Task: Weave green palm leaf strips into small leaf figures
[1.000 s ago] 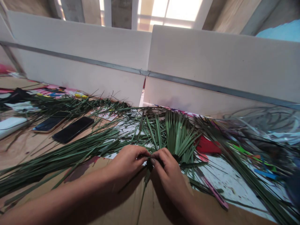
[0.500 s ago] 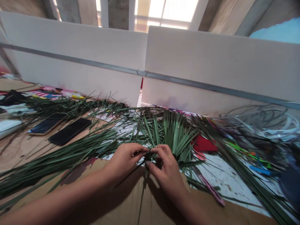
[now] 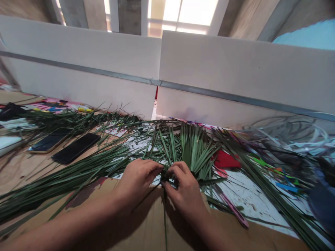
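Between my hands is a small dark-green bundle of palm leaf strips (image 3: 164, 175), with a thin strip hanging down over the cardboard (image 3: 146, 223). My left hand (image 3: 140, 177) pinches it from the left, thumb and fingertips together. From the other side my right hand (image 3: 183, 186) closes on the same piece with bent fingers and thumb. How the strips cross at the fingertips is too small and dark to make out. Just behind lies a fan-shaped palm leaf (image 3: 195, 146). A long pile of green leaf strips (image 3: 86, 167) stretches away to the left.
Two phones, a black one (image 3: 75, 148) and another beside it (image 3: 51, 140), lie at left. A pink-handled cutter (image 3: 234, 211), a red piece (image 3: 226, 159) and more long leaves (image 3: 264, 184) are at right. A white partition (image 3: 235, 69) stands behind.
The fingers of both hands have shifted slightly around the small leaf piece. Its hanging strip has swung to the right. The whole view has moved a little.
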`<state>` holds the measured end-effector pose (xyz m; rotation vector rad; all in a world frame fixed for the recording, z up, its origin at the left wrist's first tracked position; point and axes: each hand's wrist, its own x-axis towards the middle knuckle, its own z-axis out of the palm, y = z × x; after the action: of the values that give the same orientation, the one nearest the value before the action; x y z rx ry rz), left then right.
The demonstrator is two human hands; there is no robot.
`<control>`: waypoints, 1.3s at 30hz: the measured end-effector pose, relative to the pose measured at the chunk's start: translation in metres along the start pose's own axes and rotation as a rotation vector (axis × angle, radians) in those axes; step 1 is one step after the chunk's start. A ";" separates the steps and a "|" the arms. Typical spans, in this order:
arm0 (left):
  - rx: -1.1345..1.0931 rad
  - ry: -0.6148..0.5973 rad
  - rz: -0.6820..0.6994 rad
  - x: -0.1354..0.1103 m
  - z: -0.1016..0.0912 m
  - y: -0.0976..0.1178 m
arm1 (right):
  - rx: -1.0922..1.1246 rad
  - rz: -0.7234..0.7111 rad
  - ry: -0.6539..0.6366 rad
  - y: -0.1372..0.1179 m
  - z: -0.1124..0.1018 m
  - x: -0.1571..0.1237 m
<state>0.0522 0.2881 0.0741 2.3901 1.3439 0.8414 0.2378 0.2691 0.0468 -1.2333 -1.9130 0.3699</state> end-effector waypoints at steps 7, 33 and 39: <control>0.061 -0.009 0.001 0.003 -0.001 -0.006 | 0.151 0.099 0.003 0.001 -0.003 0.004; 0.041 0.127 0.138 -0.002 -0.009 -0.007 | 0.182 0.113 0.197 0.021 -0.013 0.012; -0.202 -0.179 -0.036 0.003 -0.017 0.001 | 0.103 0.030 0.259 0.023 -0.015 0.010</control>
<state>0.0436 0.2894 0.0889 2.2205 1.1717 0.6987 0.2611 0.2861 0.0469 -1.1816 -1.6374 0.3047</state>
